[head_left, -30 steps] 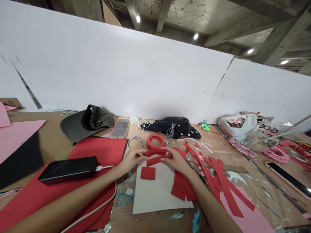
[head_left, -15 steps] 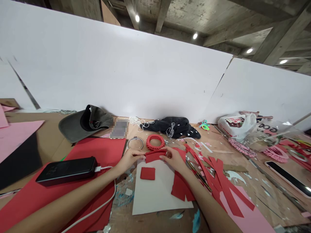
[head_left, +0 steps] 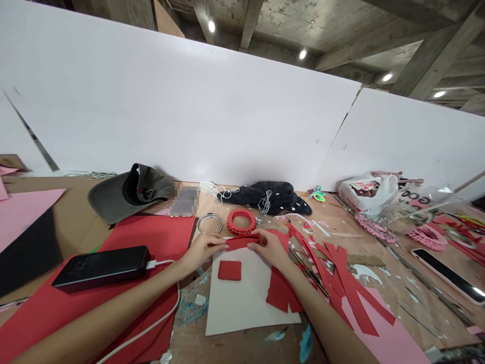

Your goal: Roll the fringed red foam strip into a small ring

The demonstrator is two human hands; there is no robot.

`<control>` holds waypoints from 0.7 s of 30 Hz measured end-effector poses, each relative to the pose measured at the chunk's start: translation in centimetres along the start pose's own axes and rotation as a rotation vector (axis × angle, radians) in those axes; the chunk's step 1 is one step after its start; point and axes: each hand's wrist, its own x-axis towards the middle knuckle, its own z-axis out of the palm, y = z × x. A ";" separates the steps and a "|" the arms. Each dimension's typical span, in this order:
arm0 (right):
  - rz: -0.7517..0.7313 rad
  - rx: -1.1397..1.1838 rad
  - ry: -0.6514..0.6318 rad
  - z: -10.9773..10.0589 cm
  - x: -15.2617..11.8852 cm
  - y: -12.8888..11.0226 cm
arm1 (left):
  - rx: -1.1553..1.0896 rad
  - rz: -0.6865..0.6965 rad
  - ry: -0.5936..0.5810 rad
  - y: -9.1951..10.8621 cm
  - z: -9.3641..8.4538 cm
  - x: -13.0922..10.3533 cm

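Observation:
Both hands hold a red paper strip between them, bent along its length, just above the top of a white board. My left hand pinches its left end, and my right hand grips the right end between thumb and fingers. On the board lies a small red rectangle. A larger notched red sheet sits partly under my right forearm. Right behind the strip is a red ring with a bumpy edge, and a thin silvery ring lies to its left.
To the left, a black power bank with a white cable rests on red sheets. A cap and dark cloth lie by the white wall. At right are cut red strips, a phone and a plastic bag.
The red strip's front face has tipped lower and shows narrower between my hands. Both hands keep their hold, almost in the same place. The whole view has shifted slightly.

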 end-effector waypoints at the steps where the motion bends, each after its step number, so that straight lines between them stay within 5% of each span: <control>1: -0.010 -0.013 0.009 0.0 0.0 0.1 | 0.019 0.009 0.008 -0.1 0.1 0.0; 21: -0.020 -0.027 0.025 0.0 -0.1 -0.4 | 0.113 -0.029 0.032 2.0 0.2 0.0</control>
